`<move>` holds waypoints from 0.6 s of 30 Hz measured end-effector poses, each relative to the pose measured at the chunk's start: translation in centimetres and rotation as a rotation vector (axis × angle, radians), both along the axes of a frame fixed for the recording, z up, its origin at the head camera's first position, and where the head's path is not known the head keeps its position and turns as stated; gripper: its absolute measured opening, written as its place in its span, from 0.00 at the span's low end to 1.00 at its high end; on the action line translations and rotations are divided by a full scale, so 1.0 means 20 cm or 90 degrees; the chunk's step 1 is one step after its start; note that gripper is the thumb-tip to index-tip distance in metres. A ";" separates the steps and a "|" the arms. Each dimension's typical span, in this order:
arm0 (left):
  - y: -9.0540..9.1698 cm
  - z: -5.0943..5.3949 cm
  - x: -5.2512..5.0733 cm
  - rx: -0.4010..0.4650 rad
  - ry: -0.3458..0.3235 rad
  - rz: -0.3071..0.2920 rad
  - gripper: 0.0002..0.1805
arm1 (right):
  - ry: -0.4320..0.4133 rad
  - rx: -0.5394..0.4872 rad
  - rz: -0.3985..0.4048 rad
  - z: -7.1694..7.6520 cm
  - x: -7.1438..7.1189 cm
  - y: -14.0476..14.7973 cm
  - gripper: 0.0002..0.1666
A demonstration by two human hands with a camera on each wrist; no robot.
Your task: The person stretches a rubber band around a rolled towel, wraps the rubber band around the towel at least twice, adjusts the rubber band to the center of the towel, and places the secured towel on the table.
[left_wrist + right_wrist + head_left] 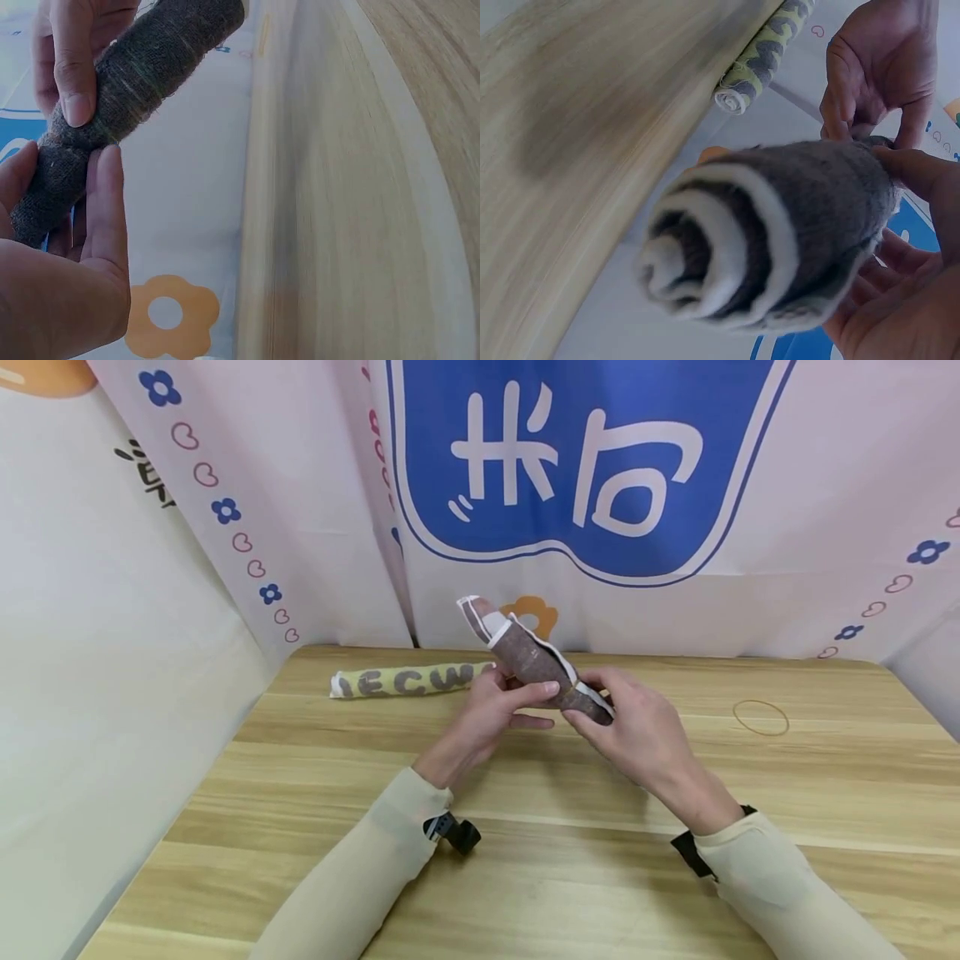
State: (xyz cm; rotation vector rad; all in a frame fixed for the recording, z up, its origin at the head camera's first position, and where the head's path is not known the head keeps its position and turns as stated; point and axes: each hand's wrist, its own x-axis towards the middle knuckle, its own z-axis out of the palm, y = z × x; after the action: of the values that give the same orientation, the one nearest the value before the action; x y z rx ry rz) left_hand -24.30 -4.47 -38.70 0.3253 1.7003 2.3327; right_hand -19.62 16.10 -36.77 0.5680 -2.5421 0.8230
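Observation:
A grey-brown rolled towel (528, 656) with white edges is held up at a slant above the back of the table. My left hand (495, 702) grips it around the middle, thumb across the front. Near its lower right end, my right hand (648, 727) pinches it between thumb and fingers. A thin yellowish band crosses the roll by the right fingertips, where it looks narrowed. The spiral end of the towel (705, 255) faces the right wrist camera. In the left wrist view, both hands hold the dark roll (161, 64).
A yellow-green rolled towel (405, 681) with grey letters lies at the back left of the wooden table (540, 877). To the right lies a loose rubber band (761, 717). A printed curtain (330, 527) hangs behind the table's back edge.

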 end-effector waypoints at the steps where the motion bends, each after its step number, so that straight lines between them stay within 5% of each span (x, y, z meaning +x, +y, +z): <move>1: 0.00 0.00 0.00 -0.005 0.002 0.002 0.27 | -0.001 0.000 -0.001 0.00 0.00 0.00 0.26; 8: -0.02 0.00 -0.01 -0.045 0.018 0.007 0.29 | -0.002 0.005 0.001 0.01 -0.02 0.02 0.24; 18: -0.07 -0.02 -0.03 -0.068 0.093 0.040 0.28 | 0.015 -0.001 0.028 0.01 -0.05 0.07 0.21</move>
State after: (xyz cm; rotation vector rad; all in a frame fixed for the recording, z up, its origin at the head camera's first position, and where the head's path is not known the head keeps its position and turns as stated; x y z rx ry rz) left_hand -24.88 -5.85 -39.03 0.4376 1.9212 2.3019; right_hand -20.66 17.58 -36.52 0.6311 -2.5161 0.8277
